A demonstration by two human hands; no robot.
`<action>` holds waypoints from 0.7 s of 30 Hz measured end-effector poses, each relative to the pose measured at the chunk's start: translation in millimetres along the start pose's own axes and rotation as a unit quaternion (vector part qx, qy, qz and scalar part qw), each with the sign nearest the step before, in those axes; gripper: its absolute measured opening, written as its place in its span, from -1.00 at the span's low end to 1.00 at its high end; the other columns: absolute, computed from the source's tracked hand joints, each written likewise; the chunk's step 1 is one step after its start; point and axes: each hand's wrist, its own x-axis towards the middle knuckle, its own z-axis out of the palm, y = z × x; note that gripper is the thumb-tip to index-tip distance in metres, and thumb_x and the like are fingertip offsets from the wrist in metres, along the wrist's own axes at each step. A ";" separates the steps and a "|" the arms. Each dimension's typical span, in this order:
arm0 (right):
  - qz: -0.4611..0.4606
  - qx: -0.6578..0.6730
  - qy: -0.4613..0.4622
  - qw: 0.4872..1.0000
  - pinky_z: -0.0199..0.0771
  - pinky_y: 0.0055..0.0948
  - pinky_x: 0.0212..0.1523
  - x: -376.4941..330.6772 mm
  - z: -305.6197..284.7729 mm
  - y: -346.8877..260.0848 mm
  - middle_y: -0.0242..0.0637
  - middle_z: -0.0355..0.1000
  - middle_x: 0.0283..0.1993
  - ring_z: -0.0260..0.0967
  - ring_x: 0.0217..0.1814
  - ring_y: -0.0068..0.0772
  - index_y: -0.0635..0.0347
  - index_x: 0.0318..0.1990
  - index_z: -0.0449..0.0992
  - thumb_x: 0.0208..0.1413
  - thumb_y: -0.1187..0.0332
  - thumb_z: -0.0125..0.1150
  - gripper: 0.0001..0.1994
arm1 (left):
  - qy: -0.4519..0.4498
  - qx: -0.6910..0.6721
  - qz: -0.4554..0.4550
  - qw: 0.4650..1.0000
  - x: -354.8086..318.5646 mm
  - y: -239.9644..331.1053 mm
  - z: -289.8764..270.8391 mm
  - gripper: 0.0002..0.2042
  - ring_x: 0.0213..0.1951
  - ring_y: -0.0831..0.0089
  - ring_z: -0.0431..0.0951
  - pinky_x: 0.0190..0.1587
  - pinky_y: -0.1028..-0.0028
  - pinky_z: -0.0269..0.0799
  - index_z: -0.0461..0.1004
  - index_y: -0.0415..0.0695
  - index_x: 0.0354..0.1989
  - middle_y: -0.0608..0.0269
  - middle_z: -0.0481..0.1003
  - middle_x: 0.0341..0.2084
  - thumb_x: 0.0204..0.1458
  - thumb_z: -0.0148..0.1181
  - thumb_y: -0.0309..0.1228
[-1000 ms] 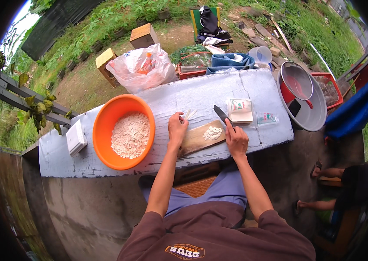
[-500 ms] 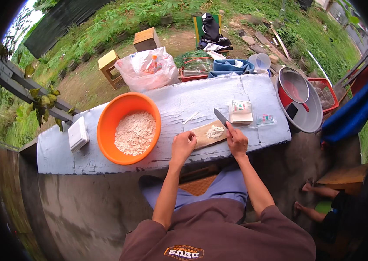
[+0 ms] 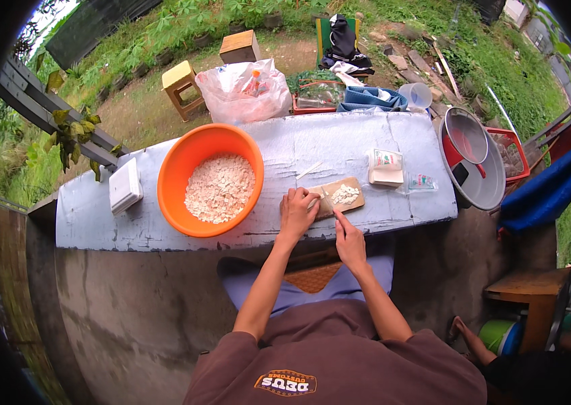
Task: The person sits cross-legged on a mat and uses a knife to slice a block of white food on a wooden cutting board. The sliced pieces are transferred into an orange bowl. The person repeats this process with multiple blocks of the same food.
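Pale counter (image 3: 285, 138) spans my view. On it, left of centre, I see orange basin (image 3: 176, 165) partly filled with pale flakes (image 3: 221, 189). Wooden board (image 3: 358, 201) lies near counter's front edge. Left hand (image 3: 297, 213) bends fingers over board (too distant for me to tell whether they pinch anything). Right hand (image 3: 351, 243) grips knife (image 3: 329, 201), blade beside left fingertips. Chopped pile (image 3: 345, 195) sits on board, right of blade; thin strips (image 3: 309, 170) lie beyond board.

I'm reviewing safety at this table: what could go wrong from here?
The knife in the right hand is close to the left hand, so a slip might cut a finger. Loose white pieces on the wooden board could scatter onto the table if nudged.
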 end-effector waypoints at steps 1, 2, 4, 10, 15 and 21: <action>0.016 -0.010 -0.012 1.000 0.47 -0.04 -0.06 -0.8 -0.2 -1.7 0.10 0.55 -0.15 0.51 -0.08 0.20 -0.06 0.24 0.46 0.37 0.22 -0.07 -0.64 | -0.004 -0.002 -0.002 1.000 -1.2 -2.3 2.7 -0.88 -0.13 0.31 0.42 -0.03 0.28 0.27 0.65 0.04 -0.27 0.38 0.48 -0.33 0.01 0.31 -0.35; 0.032 -0.020 -0.022 0.999 0.47 -0.06 -0.08 0.1 -2.1 -3.4 0.12 0.54 -0.17 0.52 -0.10 0.19 -0.06 0.25 0.46 0.38 0.22 -0.07 -0.64 | -0.008 -0.005 -0.002 1.000 -0.6 -3.2 5.5 -0.88 -0.12 0.33 0.42 -0.02 0.28 0.26 0.65 0.05 -0.27 0.39 0.47 -0.34 0.00 0.31 -0.35; 0.044 -0.043 -0.036 0.997 0.46 -0.05 -0.10 0.5 -5.2 -7.6 0.15 0.53 -0.21 0.51 -0.13 0.21 -0.08 0.25 0.46 0.38 0.23 -0.07 -0.64 | -0.001 0.010 0.007 1.000 -2.6 -5.7 8.6 -0.85 -0.13 0.35 0.42 -0.02 0.31 0.25 0.66 0.09 -0.24 0.40 0.47 -0.33 0.00 0.31 -0.36; 0.044 -0.081 -0.047 0.995 0.43 0.06 -0.12 -0.4 -12.0 -15.2 0.19 0.51 -0.25 0.46 -0.16 0.30 -0.18 0.28 0.42 0.38 0.22 -0.10 -0.63 | -0.004 0.036 0.034 0.999 -4.1 -4.5 8.0 -0.76 -0.15 0.39 0.41 -0.01 0.34 0.23 0.67 0.17 -0.14 0.40 0.44 -0.34 -0.01 0.30 -0.39; 0.045 -0.082 -0.058 0.994 0.43 0.09 -0.15 -2.1 -10.9 -15.1 0.20 0.51 -0.30 0.46 -0.19 0.33 -0.24 0.33 0.37 0.38 0.23 -0.09 -0.61 | -0.014 0.027 0.042 0.999 -4.5 -4.2 3.0 -0.74 -0.17 0.36 0.41 -0.02 0.30 0.22 0.66 0.12 -0.13 0.37 0.44 -0.31 0.00 0.26 -0.45; 0.055 -0.153 -0.072 0.984 0.45 0.19 -0.20 2.4 -3.6 -13.9 0.19 0.51 -0.39 0.48 -0.30 0.34 -0.30 0.37 0.30 0.39 0.22 -0.12 -0.58 | -0.019 0.031 0.032 0.999 -2.6 0.6 -0.5 -0.76 -0.15 0.32 0.40 -0.03 0.30 0.26 0.66 0.12 -0.17 0.36 0.42 -0.31 -0.02 0.27 -0.45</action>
